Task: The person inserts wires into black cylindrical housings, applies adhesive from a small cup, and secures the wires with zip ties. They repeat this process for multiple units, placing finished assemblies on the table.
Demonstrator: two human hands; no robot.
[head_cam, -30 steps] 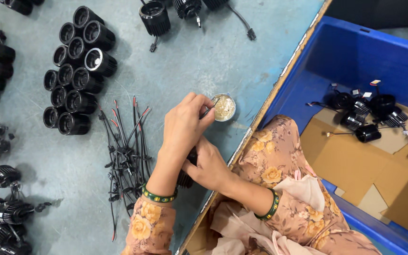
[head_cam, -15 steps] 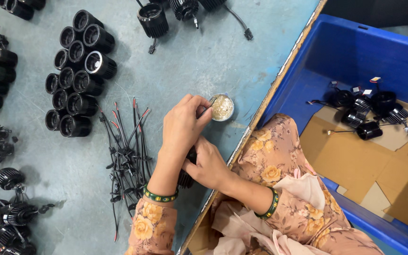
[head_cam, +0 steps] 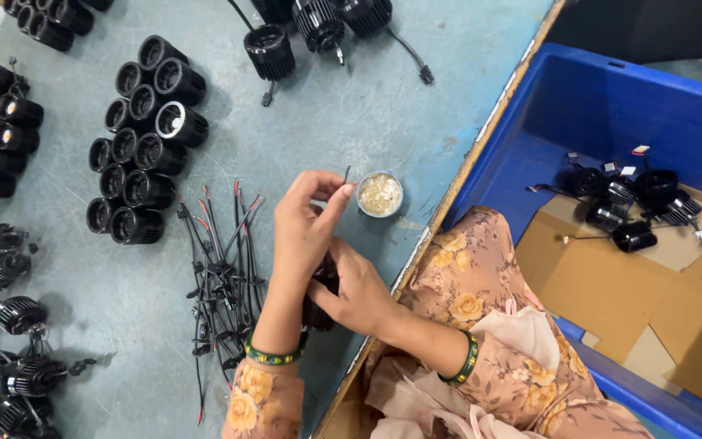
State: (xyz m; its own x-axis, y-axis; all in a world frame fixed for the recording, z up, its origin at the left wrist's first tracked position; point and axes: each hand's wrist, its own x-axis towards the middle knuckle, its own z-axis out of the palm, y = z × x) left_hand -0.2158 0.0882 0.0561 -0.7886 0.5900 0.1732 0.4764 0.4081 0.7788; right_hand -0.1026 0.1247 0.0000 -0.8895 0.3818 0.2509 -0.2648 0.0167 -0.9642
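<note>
My left hand (head_cam: 306,223) pinches a thin dark wire end (head_cam: 346,174) just left of a small round tin (head_cam: 380,193) of yellowish paste on the grey table. My right hand (head_cam: 357,291) lies below it and grips a black finned lamp housing (head_cam: 318,302), mostly hidden under both hands. A bundle of black and red wire leads (head_cam: 221,280) lies on the table just left of my left wrist.
Black cylindrical housings (head_cam: 144,142) stand clustered at the upper left, with more finned lamps (head_cam: 2,325) along the left edge and several at the top (head_cam: 310,24). A blue bin (head_cam: 611,106) lined with cardboard holds finished lamps (head_cam: 635,203) at the right.
My left hand has drawn back from over the tin to its left side, lifting the wire end clear of the paste. My right hand has kept its hold.
</note>
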